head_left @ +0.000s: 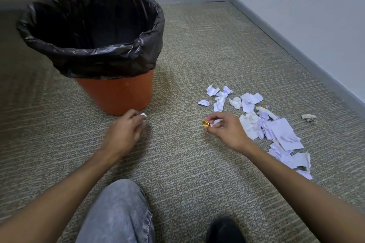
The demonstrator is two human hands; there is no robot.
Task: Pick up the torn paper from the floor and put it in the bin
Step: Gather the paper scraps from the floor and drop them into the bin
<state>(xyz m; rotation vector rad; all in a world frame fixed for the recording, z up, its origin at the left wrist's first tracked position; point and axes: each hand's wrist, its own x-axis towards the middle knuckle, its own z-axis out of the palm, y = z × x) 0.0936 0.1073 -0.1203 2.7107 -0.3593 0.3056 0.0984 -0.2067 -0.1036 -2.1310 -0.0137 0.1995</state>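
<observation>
An orange bin (116, 94) with a black liner (92, 31) stands on the carpet at the upper left. Several torn white paper scraps (280, 132) lie scattered on the floor at the right. My left hand (124, 132) hovers low beside the bin's base and pinches a small white paper scrap (143, 115). My right hand (225, 130) sits just left of the pile, its fingertips pinching a small gold wrapper (206, 123) together with a white scrap (216, 121).
A crumpled beige scrap (309, 117) lies apart at the far right. A grey skirting board (296, 49) runs along the right wall. My knee in grey jeans (118, 213) and a black shoe (225, 231) are at the bottom.
</observation>
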